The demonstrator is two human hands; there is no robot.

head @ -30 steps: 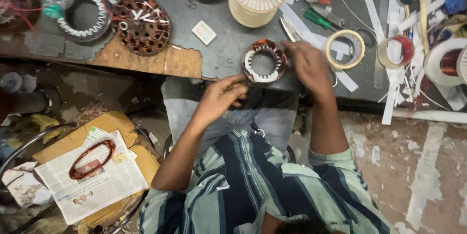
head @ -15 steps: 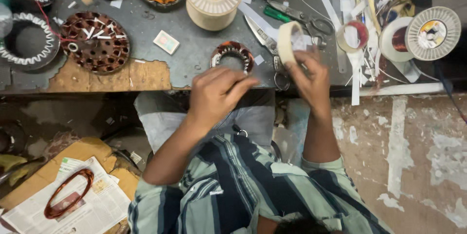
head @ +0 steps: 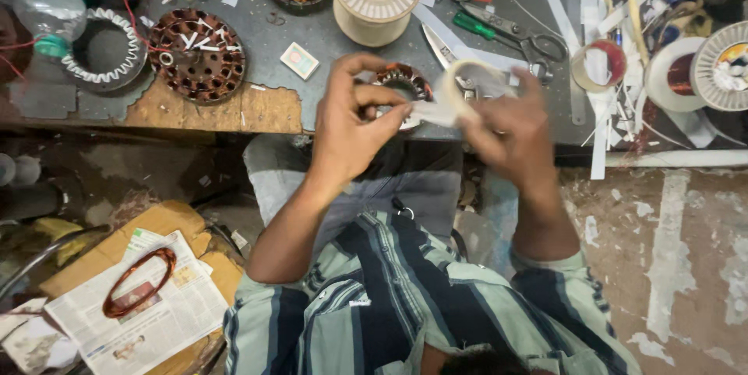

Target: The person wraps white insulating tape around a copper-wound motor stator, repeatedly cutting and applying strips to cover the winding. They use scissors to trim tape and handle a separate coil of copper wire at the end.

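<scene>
Peeling tape: right hand gripping tape roll, left hand pinching its loose end above small stator. Next probably needing steady pull, then cutting.

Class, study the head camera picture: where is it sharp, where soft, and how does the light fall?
Head view: even, soft light on the grey bench, no glare; the scissors look crisp; the roll of tape and both hands, left and right, are slightly motion-softened; the area under the bench is dim.
</scene>
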